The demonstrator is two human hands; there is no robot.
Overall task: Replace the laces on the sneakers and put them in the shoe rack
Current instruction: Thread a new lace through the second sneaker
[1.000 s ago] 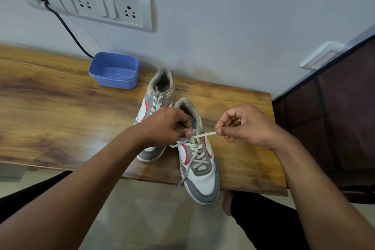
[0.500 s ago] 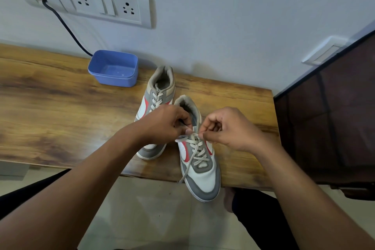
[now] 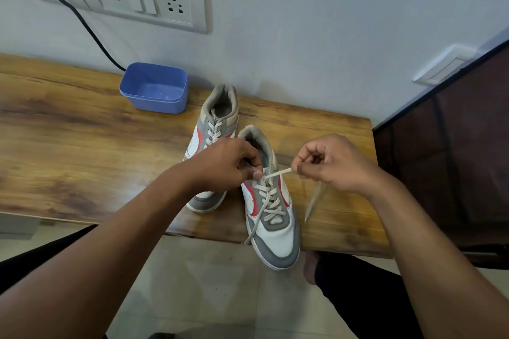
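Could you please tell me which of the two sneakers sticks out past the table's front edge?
The right sneaker, whose lace the right hand pinches: its toe overhangs the table, while the left sneaker lies wholly on it.

Bare wood is stretching wide on the left of the surface (image 3: 68,146). The sneakers (image 3: 278,239) are filling the middle; the blue tub (image 3: 154,91) and the wall (image 3: 303,36) are blocking the back, a dark unit (image 3: 454,168) the right.

A wooden bench (image 3: 68,151) carries a blue tub (image 3: 154,88) by its back edge, a far sneaker (image 3: 219,118) just right of it, and a near sneaker (image 3: 278,237) overhanging the front edge
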